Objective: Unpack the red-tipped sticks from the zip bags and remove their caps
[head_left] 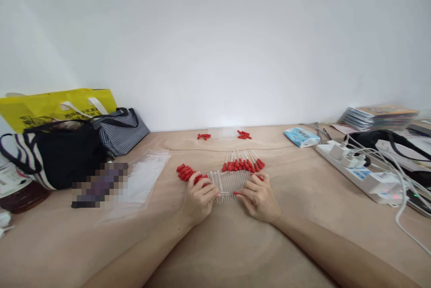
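Near the front middle of the table, my left hand [201, 196] pinches a thin clear dropper tube [223, 194] that points right. Facing it, my right hand [259, 198] holds a small red rubber bulb [236, 193] between thumb and fingers; a narrow gap separates bulb and tube. Beneath and between the hands lies a row of clear glass tubes [232, 182]. Loose red bulbs [185, 172] are heaped beside my left hand, which partly hides them. Just behind the row, several droppers with red bulbs [240, 164] lie fanned out, bulbs toward me.
Farther back are more red bulbs [204, 136] and tubes near the wall. Clear plastic bags [144, 176] and dark bags [74, 153] lie left. On the right are a blue tissue pack [302, 137], a power strip [360, 173] with trailing cables, and stacked booklets [377, 117].
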The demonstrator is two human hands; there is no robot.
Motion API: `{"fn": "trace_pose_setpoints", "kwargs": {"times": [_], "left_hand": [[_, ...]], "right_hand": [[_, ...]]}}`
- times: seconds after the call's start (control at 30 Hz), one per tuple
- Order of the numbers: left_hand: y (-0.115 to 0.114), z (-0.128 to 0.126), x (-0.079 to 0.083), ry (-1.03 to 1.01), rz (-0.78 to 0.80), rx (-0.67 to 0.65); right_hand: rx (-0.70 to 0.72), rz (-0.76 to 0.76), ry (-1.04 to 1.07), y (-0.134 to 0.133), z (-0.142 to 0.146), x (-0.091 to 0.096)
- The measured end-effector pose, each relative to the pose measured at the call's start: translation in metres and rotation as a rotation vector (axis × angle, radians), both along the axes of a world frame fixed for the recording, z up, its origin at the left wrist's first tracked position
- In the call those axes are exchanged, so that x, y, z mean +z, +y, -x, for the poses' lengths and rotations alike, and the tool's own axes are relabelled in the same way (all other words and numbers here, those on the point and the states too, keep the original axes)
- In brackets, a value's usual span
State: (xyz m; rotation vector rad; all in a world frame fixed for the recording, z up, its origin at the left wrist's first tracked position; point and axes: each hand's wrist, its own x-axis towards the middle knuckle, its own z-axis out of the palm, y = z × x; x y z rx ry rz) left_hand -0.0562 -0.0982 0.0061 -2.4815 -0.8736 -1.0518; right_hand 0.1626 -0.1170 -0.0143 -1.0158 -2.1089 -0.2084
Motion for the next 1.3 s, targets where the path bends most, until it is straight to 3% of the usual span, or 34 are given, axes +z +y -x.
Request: {"fn": "trace_pose_setpoints", "kwargs": {"times": [0.13,0.3,0.53,0.73,0.97,1.3], "left_hand": [[0.003,0.011,-0.001,-0.051,0.03,0.046],[0.006,0.01,-0.008,-0.073,0.173,0.069],[0.015,-0.004,0.001,-0.193,0.297,0.086],[0.021,-0.027,0.009,-0.128,0.416,0.071],[0.026,-0.047,0.01,0.012,0.491,0.138],[0.023,-0.05,0.014,0.151,0.479,0.276]], "right_hand": [[-0.158,0.056,0.166,0.01,-0.02,-0.002],[-0.317,0.134,0.326,0.025,-0.033,-0.003],[-0.53,0.377,0.266,0.029,-0.049,0.003],[-0.637,0.59,0.26,0.031,-0.052,0.006],[-0.66,0.617,0.263,0.035,-0.051,0.002],[-0.737,0.601,0.301,0.053,-0.065,-0.005]]}}
